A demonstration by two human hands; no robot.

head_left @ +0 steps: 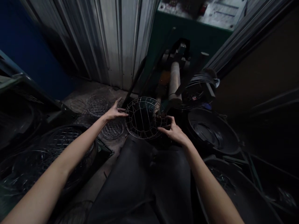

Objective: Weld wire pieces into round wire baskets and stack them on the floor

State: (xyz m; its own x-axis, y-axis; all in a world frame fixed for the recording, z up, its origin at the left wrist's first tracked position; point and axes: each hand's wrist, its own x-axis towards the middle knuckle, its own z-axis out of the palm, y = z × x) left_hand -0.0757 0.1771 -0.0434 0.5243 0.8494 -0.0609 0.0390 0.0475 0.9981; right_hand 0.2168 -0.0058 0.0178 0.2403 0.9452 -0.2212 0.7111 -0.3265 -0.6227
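A round wire basket of thin metal rods is held in front of me, below the machine's cylindrical arm. My left hand has its fingertips at the basket's left rim, with one finger sticking up and away. On the opposite side, my right hand pinches the right rim between thumb and fingers. Part of the grip is dark and hard to make out. Behind the basket stands a green machine with a thick metal cylinder pointing towards me.
Round wire grids lie on the floor at left. A dark tub nearby holds more wire pieces. At right are a black round pan with wire rings and a larger dark basin. A corrugated metal wall rises behind.
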